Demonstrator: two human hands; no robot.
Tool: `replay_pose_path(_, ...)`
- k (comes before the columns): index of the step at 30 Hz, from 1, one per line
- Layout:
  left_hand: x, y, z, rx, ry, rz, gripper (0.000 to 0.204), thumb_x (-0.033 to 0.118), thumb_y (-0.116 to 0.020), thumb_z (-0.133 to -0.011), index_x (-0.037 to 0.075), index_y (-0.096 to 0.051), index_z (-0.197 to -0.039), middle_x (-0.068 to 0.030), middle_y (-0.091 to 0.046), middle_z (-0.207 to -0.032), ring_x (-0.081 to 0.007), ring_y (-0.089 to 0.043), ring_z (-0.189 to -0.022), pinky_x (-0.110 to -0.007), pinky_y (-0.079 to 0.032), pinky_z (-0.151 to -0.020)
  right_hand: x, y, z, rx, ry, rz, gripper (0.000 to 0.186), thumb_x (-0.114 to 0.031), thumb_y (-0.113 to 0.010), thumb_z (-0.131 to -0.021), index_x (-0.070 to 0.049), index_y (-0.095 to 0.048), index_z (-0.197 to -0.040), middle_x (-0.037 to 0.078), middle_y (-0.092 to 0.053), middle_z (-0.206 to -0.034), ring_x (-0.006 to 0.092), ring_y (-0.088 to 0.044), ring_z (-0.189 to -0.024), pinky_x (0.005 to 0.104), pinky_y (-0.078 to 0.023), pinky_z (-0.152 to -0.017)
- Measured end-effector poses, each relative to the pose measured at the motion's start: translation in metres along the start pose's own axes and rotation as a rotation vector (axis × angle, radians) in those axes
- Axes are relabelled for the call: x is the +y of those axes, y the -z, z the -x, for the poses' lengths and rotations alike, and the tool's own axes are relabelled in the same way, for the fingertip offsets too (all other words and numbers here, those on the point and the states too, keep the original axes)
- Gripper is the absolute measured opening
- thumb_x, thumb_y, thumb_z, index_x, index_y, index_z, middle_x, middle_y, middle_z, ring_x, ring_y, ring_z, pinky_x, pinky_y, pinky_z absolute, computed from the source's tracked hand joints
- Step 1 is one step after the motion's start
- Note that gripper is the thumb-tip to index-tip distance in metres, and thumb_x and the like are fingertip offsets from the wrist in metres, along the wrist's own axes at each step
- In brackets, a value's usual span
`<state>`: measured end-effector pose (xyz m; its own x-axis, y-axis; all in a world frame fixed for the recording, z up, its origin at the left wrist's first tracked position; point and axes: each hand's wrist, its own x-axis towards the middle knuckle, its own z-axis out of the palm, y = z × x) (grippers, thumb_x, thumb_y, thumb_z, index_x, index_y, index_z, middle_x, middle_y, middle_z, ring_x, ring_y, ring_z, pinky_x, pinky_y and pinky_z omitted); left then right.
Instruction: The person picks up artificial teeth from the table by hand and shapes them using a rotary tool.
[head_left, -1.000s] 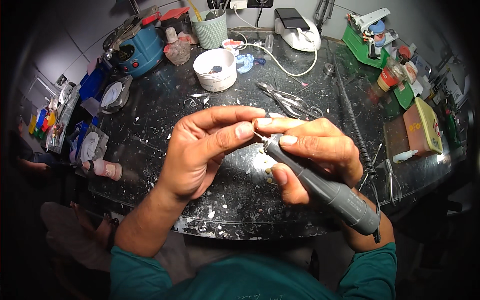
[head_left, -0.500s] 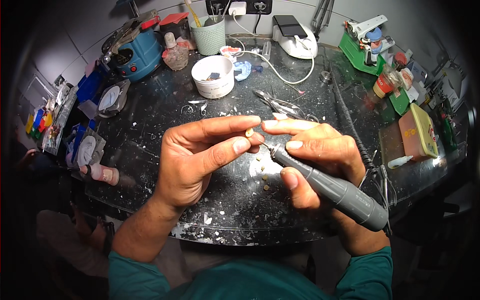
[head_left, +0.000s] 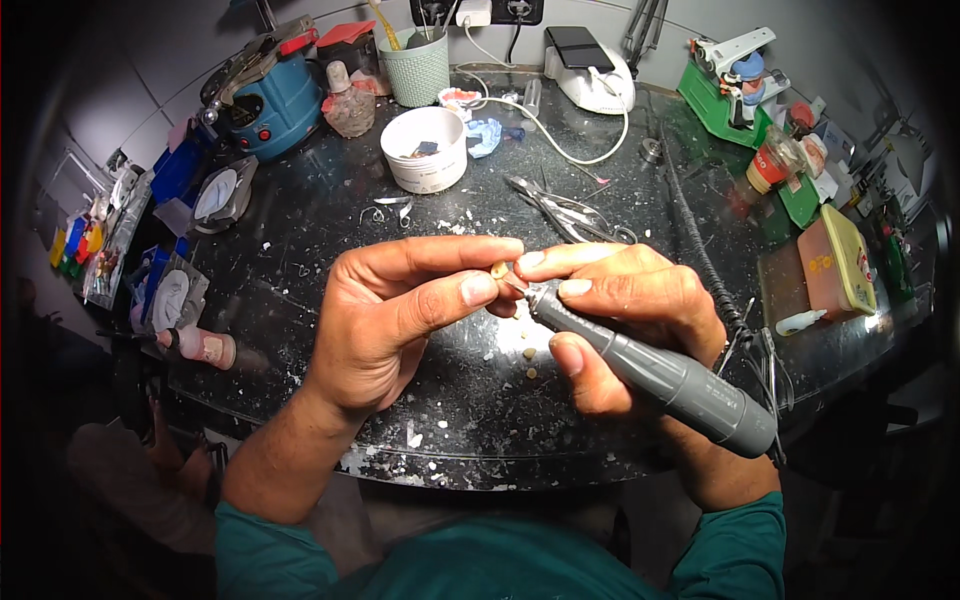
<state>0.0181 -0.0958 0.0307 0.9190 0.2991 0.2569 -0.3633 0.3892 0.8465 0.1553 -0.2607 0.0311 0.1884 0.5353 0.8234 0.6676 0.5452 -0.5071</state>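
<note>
My left hand [head_left: 385,315] pinches a small yellowish dental crown [head_left: 499,269] between thumb and index finger, above the middle of the bench. The grip covers part of the crown. My right hand [head_left: 640,320] is wrapped round a grey rotary handpiece [head_left: 670,383], held slantwise with its thick end toward the lower right. The handpiece's thin tip meets the crown or sits right beside it; I cannot tell which. My right index fingertip rests close against the left fingertips. A few small yellowish pieces [head_left: 530,354] lie on the bench below the hands.
Scissor-like metal tools [head_left: 570,212] lie just beyond my hands, left of the coiled cord [head_left: 690,225]. Farther back are a white tub [head_left: 425,170], blue machine [head_left: 265,115] and white device [head_left: 600,90]. At right stand a green box [head_left: 715,105] and yellow-lidded container [head_left: 840,262]. White debris dots the black bench [head_left: 290,350].
The handpiece and my right hand have shifted slightly left, bringing the tip up to the crown. My left hand has hardly moved and keeps its pinch.
</note>
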Motion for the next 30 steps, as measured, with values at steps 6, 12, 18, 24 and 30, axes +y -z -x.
replay_pose_path(6, 0.001, 0.001, 0.001, -0.007, 0.018, 0.015, 0.027, -0.006, -0.064, -0.092, -0.009, -0.068, -0.119, -0.0208, -0.073, -0.108, -0.023, -0.072, -0.1, -0.032, -0.056, -0.093, 0.005, -0.008, -0.001, 0.145, 0.058, -0.063, 0.033, 0.006, -0.08, -0.07, 0.006, -0.066, -0.099, 0.016, -0.071, -0.086, 0.0321, -0.076, -0.089, 0.0372, -0.063, -0.077)
replay_pose_path(12, 0.002, 0.0, 0.002, 0.016, 0.011, -0.045, 0.027, -0.007, -0.065, -0.091, -0.009, -0.068, -0.118, -0.0214, -0.073, -0.108, -0.0231, -0.072, -0.101, -0.032, -0.056, -0.094, 0.006, -0.009, -0.002, 0.138, 0.028, -0.084, 0.032, 0.006, -0.08, -0.07, 0.006, -0.066, -0.099, 0.018, -0.072, -0.088, 0.0306, -0.076, -0.089, 0.0362, -0.062, -0.078)
replay_pose_path(18, 0.002, 0.0, 0.0, 0.009, 0.022, -0.024, 0.025, -0.007, -0.065, -0.09, -0.009, -0.069, -0.115, -0.0207, -0.074, -0.107, -0.0235, -0.072, -0.099, -0.034, -0.057, -0.094, 0.004, -0.001, -0.001, 0.1, -0.004, -0.115, 0.033, 0.004, -0.08, -0.072, 0.005, -0.065, -0.101, 0.018, -0.072, -0.091, 0.0307, -0.075, -0.092, 0.0372, -0.062, -0.079)
replay_pose_path(24, -0.004, -0.003, -0.001, 0.029, -0.06, 0.028, 0.018, -0.009, -0.067, -0.089, -0.006, -0.069, -0.107, -0.0192, -0.074, -0.102, -0.0239, -0.073, -0.098, -0.034, -0.058, -0.092, 0.006, -0.006, 0.001, 0.15, 0.093, -0.055, 0.036, 0.006, -0.079, -0.072, 0.003, -0.063, -0.104, 0.016, -0.071, -0.088, 0.0337, -0.075, -0.091, 0.0406, -0.063, -0.079)
replay_pose_path(30, -0.009, -0.002, 0.002, 0.067, -0.127, 0.065, 0.019, -0.012, -0.072, -0.084, -0.003, -0.069, -0.101, -0.017, -0.074, -0.099, -0.021, -0.073, -0.095, -0.033, -0.059, -0.091, 0.0, -0.004, 0.002, -0.016, 0.144, 0.038, 0.037, -0.001, -0.073, -0.086, 0.001, -0.05, -0.116, 0.018, -0.061, -0.094, 0.0421, -0.071, -0.1, 0.0501, -0.061, -0.086)
